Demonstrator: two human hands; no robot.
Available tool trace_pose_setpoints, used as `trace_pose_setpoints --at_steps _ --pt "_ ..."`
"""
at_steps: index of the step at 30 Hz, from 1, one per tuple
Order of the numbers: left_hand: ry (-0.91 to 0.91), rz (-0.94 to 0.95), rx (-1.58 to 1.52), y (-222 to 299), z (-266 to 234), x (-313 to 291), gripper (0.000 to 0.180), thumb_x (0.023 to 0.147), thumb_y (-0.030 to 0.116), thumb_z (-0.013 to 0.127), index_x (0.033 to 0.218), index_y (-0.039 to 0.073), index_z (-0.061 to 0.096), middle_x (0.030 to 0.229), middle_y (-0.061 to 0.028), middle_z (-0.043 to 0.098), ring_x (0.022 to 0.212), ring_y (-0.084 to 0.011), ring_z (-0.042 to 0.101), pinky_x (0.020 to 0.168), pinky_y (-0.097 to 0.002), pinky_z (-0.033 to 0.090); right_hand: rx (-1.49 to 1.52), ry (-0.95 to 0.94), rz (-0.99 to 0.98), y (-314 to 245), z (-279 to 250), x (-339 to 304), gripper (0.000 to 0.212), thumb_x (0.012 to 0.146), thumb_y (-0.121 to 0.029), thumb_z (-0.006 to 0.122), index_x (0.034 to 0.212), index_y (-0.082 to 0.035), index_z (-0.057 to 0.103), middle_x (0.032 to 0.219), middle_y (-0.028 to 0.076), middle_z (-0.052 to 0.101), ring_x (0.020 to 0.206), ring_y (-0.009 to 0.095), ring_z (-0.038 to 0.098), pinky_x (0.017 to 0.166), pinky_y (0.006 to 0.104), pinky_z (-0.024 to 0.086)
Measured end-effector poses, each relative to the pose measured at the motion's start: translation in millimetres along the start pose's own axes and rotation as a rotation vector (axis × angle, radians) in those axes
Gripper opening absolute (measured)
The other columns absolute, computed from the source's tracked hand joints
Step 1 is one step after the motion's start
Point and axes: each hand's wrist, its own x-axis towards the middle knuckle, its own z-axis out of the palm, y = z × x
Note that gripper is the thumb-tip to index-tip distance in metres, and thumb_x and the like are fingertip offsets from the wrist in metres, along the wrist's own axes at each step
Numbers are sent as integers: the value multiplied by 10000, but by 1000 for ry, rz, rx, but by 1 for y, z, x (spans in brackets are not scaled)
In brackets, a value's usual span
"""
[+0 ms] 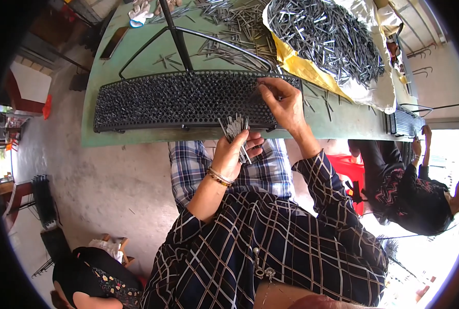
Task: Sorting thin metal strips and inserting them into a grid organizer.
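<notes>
1. Perforated black panel [198, 98] lies on the green surface [105, 69], at 11 o'clock from the middle of the view; round holes show plainly toward its 3 o'clock end, while its 9 o'clock part looks densely filled.
2. Of the two hands, the left hand [233, 151] is curled around a fanned bundle of grey strips [235, 127], at the panel's near edge; the strips' tips overlap that edge and hide a little of it.
3. At 1 o'clock, the right hand [286, 105] reaches over the panel with thumb and forefinger close together, covering some holes; whether a strip is between them I cannot tell.
4. A black rod frame [178, 38] rises from the panel's far side and spreads across the surface toward 12 o'clock, standing between the panel and part of the scattered strips [242, 20].
5. Crowding the panel's far right corner, at 1 o'clock, is an open white sack with a yellow edge [297, 66], heaped with dark strips [324, 38].
6. Pale gloves [140, 12] and a dark flat rectangle [114, 43] lie toward 11 and 10 o'clock.
7. Near 3 o'clock, another person [412, 193] has their hands at a second panel [404, 122]; someone else [93, 275] is at 7 o'clock.
</notes>
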Motion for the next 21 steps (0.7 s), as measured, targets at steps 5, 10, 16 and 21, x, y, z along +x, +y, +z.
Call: trace_pose_setpoints --at_steps 5,10,16,21 --pt "-19 2 6 -1 0 0 196 909 167 554 1059 43 531 991 -130 629 918 -236 641 680 -316 578 -23 -44 -77 1 0 1 193 849 -74 611 1021 10 643 830 39 667 694 48 572 631 201 465" --pt "-17 -13 -4 -1 1 0 186 907 160 555 1051 46 531 988 -130 629 917 -237 641 677 -320 578 10 -53 -66 3 0 2 186 850 -64 601 1015 14 638 863 50 674 749 59 601 680 207 482" --pt "-11 -13 -17 -1 -2 0 156 915 154 548 1026 47 523 950 -133 639 881 -251 651 691 -356 579 14 -97 -16 5 3 4 189 860 -73 590 1022 15 631 884 52 675 787 71 608 710 216 488" --pt "-10 -14 -16 -1 -2 0 161 914 156 551 1029 47 525 950 -132 639 878 -248 651 687 -353 578 179 -71 15 -3 6 6 178 858 -59 588 1015 16 625 888 39 670 804 67 605 721 205 484"
